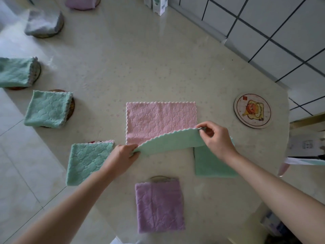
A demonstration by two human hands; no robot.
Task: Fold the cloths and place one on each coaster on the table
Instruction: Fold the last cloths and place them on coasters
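Observation:
A cloth, pink on one side point(158, 118) and green on the other, lies spread at the table's middle with its near edge point(168, 143) lifted and folded over. My left hand point(123, 155) pinches that edge's left corner. My right hand point(216, 138) pinches its right corner. A bare round coaster point(252, 110) with a cartoon picture lies to the right. Folded cloths rest on coasters around the table: purple point(159, 206) nearest me, green point(88, 161) at my left, green point(48, 110) and green point(15, 72) further left, grey point(44, 22) and pink point(81, 2) at the far side.
Another green cloth point(212, 164) lies flat under my right wrist. White cartons point(159, 5) stand at the far edge by a tiled wall point(281, 32). The table's edge point(288, 110) curves at the right, with a chair point(306, 145) bearing papers beyond it.

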